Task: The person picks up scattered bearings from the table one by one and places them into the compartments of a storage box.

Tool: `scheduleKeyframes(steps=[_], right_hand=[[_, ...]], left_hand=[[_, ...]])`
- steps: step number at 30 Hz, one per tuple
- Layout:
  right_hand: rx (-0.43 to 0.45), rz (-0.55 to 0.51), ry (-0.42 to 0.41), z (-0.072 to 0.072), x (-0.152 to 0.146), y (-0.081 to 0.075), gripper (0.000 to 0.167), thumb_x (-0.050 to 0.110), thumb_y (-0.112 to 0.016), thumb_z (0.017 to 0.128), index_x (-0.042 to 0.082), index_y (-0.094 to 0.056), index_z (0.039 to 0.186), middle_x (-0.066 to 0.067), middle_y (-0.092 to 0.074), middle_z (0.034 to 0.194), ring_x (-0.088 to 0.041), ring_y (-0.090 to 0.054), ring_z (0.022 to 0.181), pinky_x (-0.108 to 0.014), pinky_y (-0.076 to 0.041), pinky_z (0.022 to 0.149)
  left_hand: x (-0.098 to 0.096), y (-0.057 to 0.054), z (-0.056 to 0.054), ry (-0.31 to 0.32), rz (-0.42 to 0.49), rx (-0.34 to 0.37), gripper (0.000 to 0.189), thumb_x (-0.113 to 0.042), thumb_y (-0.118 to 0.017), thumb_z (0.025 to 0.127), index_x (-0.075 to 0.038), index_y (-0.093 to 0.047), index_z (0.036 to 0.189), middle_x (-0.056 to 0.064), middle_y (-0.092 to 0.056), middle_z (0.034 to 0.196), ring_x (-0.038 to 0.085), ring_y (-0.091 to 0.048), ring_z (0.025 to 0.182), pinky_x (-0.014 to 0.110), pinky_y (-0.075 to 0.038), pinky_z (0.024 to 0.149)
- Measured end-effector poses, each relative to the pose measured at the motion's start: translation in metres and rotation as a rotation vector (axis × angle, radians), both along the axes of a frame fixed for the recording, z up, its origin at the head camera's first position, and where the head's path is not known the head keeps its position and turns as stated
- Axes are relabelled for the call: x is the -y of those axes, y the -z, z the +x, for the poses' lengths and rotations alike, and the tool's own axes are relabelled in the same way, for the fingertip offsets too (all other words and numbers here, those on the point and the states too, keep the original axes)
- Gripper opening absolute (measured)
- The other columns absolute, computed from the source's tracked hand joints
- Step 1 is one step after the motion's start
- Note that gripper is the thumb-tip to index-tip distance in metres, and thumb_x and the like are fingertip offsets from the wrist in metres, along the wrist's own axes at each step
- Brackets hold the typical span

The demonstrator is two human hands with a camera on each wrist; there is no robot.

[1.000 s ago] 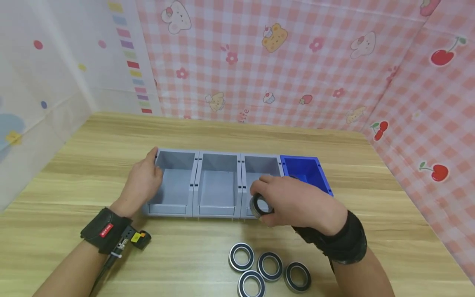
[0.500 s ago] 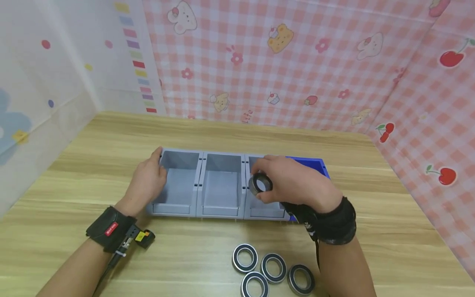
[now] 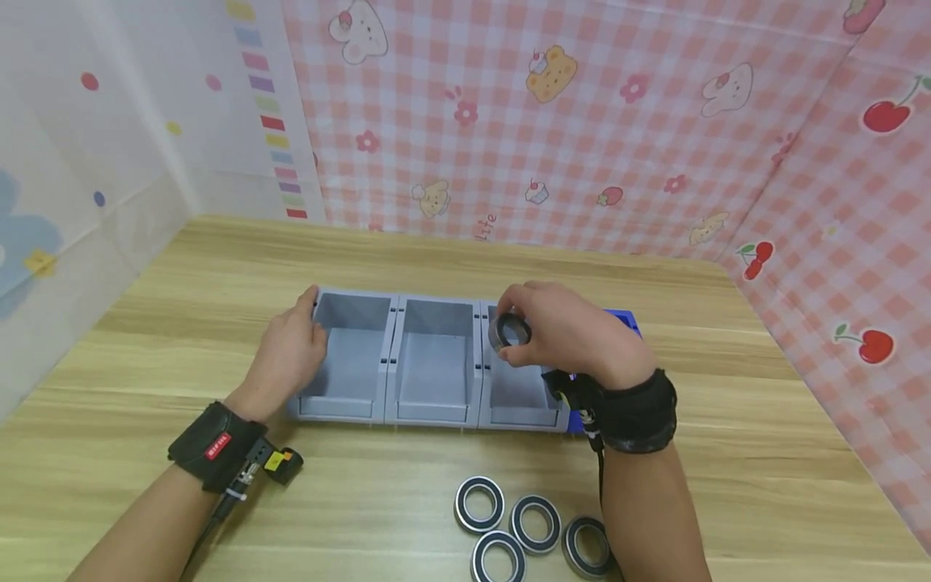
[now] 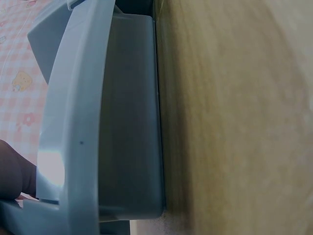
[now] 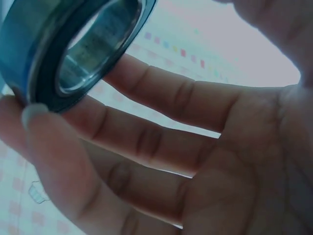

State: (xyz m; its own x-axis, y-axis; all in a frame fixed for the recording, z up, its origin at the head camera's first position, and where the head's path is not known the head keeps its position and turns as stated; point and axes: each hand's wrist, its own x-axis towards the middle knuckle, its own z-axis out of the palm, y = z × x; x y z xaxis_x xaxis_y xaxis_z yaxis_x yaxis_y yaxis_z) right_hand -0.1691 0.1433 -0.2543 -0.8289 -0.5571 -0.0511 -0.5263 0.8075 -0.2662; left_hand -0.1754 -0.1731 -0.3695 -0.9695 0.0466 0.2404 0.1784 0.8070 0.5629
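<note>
My right hand [image 3: 582, 333] pinches a ball bearing [image 3: 496, 333], a steel ring with a dark seal, between thumb and fingers. It hangs tilted over the rear of the third grey bin [image 3: 524, 416]. In the right wrist view, the thumb and fingertips meet the rim of the bearing [image 5: 46, 81], apart from the palm. My left hand [image 3: 284, 347] grips the left wall of the leftmost grey bin [image 3: 337, 410], thumb on the inner side. The left wrist view shows this bin's outer side [image 4: 129, 117] and a fingertip [image 4: 12, 171] at its rim.
A middle grey bin [image 3: 434, 414] and a blue bin [image 3: 625, 316], mostly hidden by my right hand, complete the row. Several bearings [image 3: 461, 508] lie on the wooden table [image 3: 364, 501] in front; my right forearm partly covers the rightmost one [image 3: 570, 550]. Patterned cloth walls stand behind and beside.
My right hand has moved away from me and slightly left with the bearing, from the third bin's front to its rear. My left hand keeps its grip on the leftmost bin. The view shifted slightly.
</note>
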Motion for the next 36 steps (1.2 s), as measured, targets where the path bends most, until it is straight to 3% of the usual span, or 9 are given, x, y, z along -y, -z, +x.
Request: scheduleKeyframes(steps=[10, 19, 28, 36], right_hand=[[0.026, 0.000, 0.051, -0.022, -0.007, 0.013, 0.047, 0.027, -0.076, 0.080, 0.003, -0.061, 0.117, -0.007, -0.061, 0.092, -0.019, -0.054, 0.077, -0.031, -0.046, 0.065], [0.075, 0.061, 0.103, -0.034, -0.004, 0.026, 0.047, 0.026, -0.076, 0.080, 0.002, -0.062, 0.118, -0.005, -0.062, 0.090, -0.020, -0.055, 0.078, -0.031, -0.046, 0.067], [0.108, 0.111, 0.112, -0.042, 0.001, 0.041, 0.033, 0.020, -0.077, 0.080, 0.002, -0.065, 0.105, -0.005, -0.061, 0.084, -0.019, -0.055, 0.072, -0.030, -0.045, 0.062], [0.064, 0.174, 0.113, -0.043, 0.012, 0.053, 0.014, 0.014, -0.076, 0.079, 0.008, -0.067, 0.087, -0.002, -0.061, 0.077, -0.018, -0.055, 0.067, -0.030, -0.045, 0.057]], left_hand=[[-0.001, 0.000, 0.001, -0.004, -0.005, -0.005, 0.055, 0.004, -0.044, 0.092, 0.016, -0.024, 0.142, 0.026, -0.058, 0.083, 0.016, -0.042, 0.047, 0.028, -0.034, 0.042], [0.000, -0.001, 0.001, -0.009, 0.001, 0.026, 0.056, 0.003, -0.043, 0.094, 0.014, -0.021, 0.144, 0.026, -0.056, 0.084, 0.017, -0.042, 0.049, 0.029, -0.034, 0.044], [-0.002, -0.001, 0.000, -0.005, -0.002, 0.025, 0.056, 0.003, -0.043, 0.093, 0.014, -0.021, 0.144, 0.038, -0.055, 0.108, 0.020, -0.045, 0.053, 0.031, -0.036, 0.045], [-0.001, -0.001, 0.000, -0.006, 0.009, 0.042, 0.057, 0.002, -0.042, 0.094, 0.013, -0.020, 0.145, 0.021, -0.054, 0.079, 0.018, -0.042, 0.051, 0.030, -0.035, 0.044]])
